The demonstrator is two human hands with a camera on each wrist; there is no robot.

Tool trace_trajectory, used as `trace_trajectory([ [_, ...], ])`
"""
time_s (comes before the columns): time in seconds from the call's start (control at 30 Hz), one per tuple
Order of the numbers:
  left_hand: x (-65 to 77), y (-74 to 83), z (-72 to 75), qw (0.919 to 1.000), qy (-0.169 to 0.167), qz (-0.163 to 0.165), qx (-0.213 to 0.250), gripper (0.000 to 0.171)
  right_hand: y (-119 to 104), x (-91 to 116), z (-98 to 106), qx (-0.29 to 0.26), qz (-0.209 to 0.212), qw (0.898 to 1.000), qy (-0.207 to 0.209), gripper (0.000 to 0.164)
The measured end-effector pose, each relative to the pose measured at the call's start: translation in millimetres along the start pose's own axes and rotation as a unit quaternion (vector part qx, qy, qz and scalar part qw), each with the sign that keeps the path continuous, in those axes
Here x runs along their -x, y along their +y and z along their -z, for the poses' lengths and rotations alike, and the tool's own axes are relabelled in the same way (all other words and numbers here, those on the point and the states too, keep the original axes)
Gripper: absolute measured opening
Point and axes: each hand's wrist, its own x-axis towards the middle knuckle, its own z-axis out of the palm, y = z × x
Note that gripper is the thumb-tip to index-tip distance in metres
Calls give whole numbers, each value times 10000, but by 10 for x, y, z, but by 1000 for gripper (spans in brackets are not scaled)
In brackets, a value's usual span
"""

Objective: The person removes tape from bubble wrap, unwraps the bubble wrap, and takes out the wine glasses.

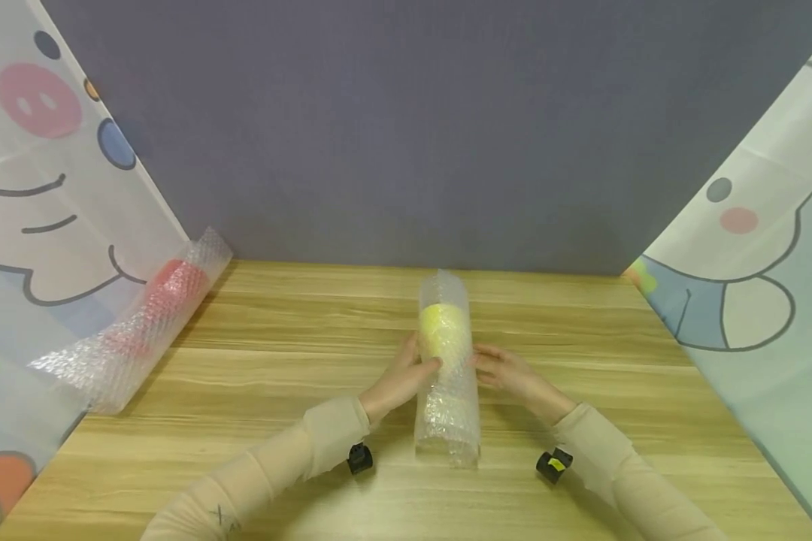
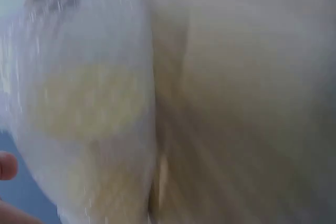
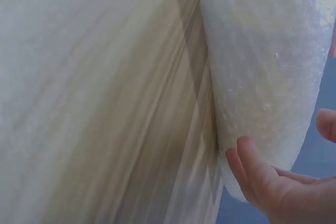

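Observation:
A clear bubble-wrap roll (image 1: 449, 421) lies lengthwise on the table, with a yellow object (image 1: 441, 323) showing through it; the object's kind cannot be made out. At its left side is my left hand (image 1: 402, 379), the thumb laid over the wrap and the other fingers partly hidden along its edge. My right hand (image 1: 514, 379) is against the opposite side, fingers extended. In the right wrist view, those fingertips (image 3: 247, 148) touch the bubble wrap (image 3: 262, 77). Blur softens the left wrist view, where the yellow patch (image 2: 92, 100) shows through the wrap.
Another bubble-wrapped bundle (image 1: 149, 323), with something red inside, leans along the left wall at the table's edge. A grey panel (image 1: 406, 135) closes off the back of the wooden table (image 1: 298, 315). Cartoon-printed sheets (image 1: 751, 285) stand on both sides.

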Motion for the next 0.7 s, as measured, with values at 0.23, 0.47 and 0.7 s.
trace_trajectory([
  [0.23, -289, -35, 305, 9938, 333, -932, -504, 55, 1, 33, 55, -44, 23, 10000, 40, 62],
  [0.47, -518, -5, 378, 9869, 126, -1008, -1253, 58, -24, 61, 93, 111, 38, 9995, 304, 57],
  [0.7, -659, -54, 286, 9842, 24, -990, -1471, 66, -54, 84, 103, 373, 395, 9953, 796, 51],
])
